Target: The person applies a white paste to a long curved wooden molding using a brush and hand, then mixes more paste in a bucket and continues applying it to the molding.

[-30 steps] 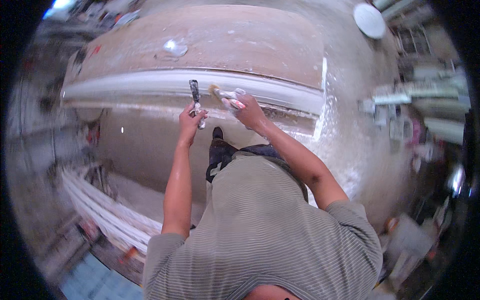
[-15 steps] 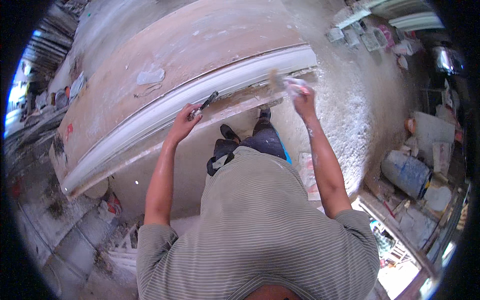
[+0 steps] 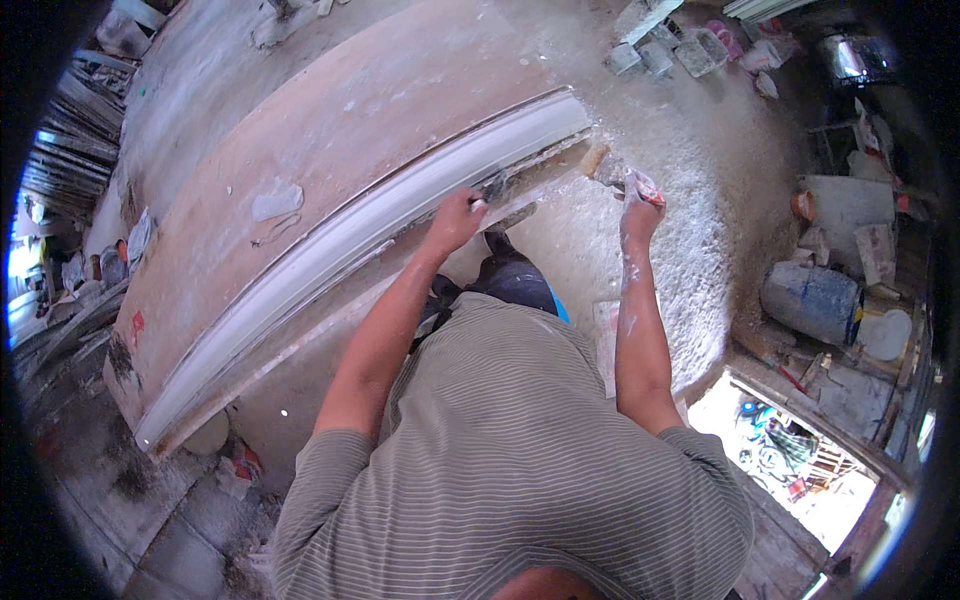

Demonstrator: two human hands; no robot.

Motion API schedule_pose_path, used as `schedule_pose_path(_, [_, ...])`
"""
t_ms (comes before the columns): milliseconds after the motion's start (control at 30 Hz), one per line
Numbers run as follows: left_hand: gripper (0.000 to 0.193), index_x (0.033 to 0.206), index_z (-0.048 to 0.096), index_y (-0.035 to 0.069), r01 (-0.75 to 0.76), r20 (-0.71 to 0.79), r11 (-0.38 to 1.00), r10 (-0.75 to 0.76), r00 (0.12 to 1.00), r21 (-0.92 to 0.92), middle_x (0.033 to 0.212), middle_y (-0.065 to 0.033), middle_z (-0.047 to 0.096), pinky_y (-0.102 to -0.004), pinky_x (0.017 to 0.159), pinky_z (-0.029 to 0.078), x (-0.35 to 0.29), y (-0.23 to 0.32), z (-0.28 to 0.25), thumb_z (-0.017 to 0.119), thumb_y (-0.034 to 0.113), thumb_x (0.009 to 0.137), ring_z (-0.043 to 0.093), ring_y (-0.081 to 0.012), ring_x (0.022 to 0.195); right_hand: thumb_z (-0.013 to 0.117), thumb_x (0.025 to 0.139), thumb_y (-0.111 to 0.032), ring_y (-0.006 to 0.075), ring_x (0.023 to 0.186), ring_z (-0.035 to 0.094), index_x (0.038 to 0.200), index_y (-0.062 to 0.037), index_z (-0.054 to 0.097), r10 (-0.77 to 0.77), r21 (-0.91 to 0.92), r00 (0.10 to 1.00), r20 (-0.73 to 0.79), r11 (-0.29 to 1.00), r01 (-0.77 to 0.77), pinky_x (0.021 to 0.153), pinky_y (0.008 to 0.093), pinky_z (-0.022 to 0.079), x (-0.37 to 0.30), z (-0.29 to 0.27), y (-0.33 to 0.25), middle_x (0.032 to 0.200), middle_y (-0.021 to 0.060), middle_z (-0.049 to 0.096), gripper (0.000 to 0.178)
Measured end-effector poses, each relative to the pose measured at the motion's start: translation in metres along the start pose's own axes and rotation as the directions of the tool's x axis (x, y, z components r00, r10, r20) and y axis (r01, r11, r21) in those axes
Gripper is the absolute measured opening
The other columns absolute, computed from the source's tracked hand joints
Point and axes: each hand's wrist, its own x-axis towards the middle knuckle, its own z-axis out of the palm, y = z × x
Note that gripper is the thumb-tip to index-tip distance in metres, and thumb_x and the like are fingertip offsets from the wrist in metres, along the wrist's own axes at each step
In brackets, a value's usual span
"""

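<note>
Presumably light, soft-bristled and best held by its handle (image 3: 647,186), one brush (image 3: 598,163) is hanging past the right end of the white moulding (image 3: 340,245), right hand (image 3: 641,212) clamping it, left hand (image 3: 459,222) gripping a dark scraper (image 3: 493,186).

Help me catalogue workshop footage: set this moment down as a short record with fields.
Surface: broad pinkish-brown panel
Along its near side: long white ridged moulding
Left hand: holds a dark flat-bladed scraper by the moulding; contact unclear
Right hand: holds a tan-bristled brush near the moulding's right end
Far right: blue-stained whitish cylindrical container, on its side
</note>
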Motion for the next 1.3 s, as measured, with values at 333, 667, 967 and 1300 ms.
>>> schedule_pose_path(333, [0.031,0.107,0.062,0.0,0.086,0.092,0.994,-0.091,0.992,0.065,0.098,-0.0207,0.067,-0.0399,0.082,0.049,0.012,0.032,-0.013,0.067,0.023,0.087,0.064,-0.0324,0.092,0.067,0.09,-0.015,0.0122,0.076,0.066,0.1,-0.0039,0.073,-0.247,0.147,0.92,0.305,0.966,0.211,0.065,0.0255,0.052,-0.002,0.024,0.016,0.093,0.0038,0.072,0.016])
schedule_pose_path(667, [0.024,0.104,0.062,0.005,0.275,-0.034,0.934,-0.29,0.956,-0.229,0.079,-0.0014,0.059,-0.0271,0.047,0.038,-0.005,0.027,-0.043,0.067,0.025,0.091,0.049,-0.0082,0.057,0.069,0.084,-0.022,0.0194,0.074,0.066,0.085,-0.0026,0.071,-0.118,-0.368,0.961,0.249,0.907,0.206,0.069,0.035,0.051,0.122,0.055,0.017,0.079,0.0131,0.07,0.02])
schedule_pose_path(967, [0.021,0.107,0.061,0.008,0.395,-0.185,0.793,-0.523,0.832,-0.464,0.075,0.0014,0.057,-0.0214,0.043,0.031,-0.085,0.001,-0.109,0.065,0.024,0.093,0.042,-0.0038,0.048,0.065,0.087,-0.011,0.0151,0.081,0.066,0.096,-0.0012,0.072,-0.169,-0.238,0.897,0.409,0.929,0.283,0.076,0.029,0.051,0.109,0.068,-0.032,0.09,0.0086,0.072,0.015])
schedule_pose_path(1300, [0.023,0.109,0.066,0.017,0.008,-0.11,0.862,0.055,0.992,0.507,0.111,-0.0053,0.06,-0.0401,0.074,0.053,-0.025,0.006,-0.136,0.067,0.019,0.086,0.063,-0.0278,0.099,0.06,0.079,-0.005,0.0284,0.083,0.067,0.096,-0.0019,0.07,-0.344,-0.102,0.714,0.609,0.859,0.501,0.077,0.039,0.052,0.049,0.172,0.011,0.087,0.0171,0.07,0.02])
